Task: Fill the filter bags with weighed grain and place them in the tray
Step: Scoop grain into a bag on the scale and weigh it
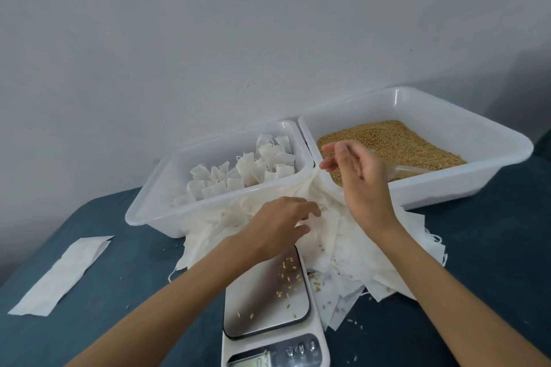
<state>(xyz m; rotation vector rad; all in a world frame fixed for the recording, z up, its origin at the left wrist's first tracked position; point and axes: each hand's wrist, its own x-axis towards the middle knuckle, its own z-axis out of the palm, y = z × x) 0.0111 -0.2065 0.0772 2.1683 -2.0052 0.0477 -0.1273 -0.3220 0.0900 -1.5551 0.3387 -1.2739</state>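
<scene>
Nearest, below the hands, the scale (266, 292) carries only stray kernels, so no portion is weighed yet. Just past it the left hand (280, 225) rests, fingers loosely spread, on the heap of empty filter bags (351, 250); the right hand (354, 176) pinches one bag's top and lifts it. Beyond the left hand, the tray (155, 211) holds many filled bags (247, 170). Behind the right hand lies the grain (399, 143). Judging by the heap, much remains.

Left hand (280, 225) fingers pile of empty filter bags (343, 235); right hand (356, 176) pinches one bag up beside grain tray (492, 140). Scale (268, 292) near.
</scene>
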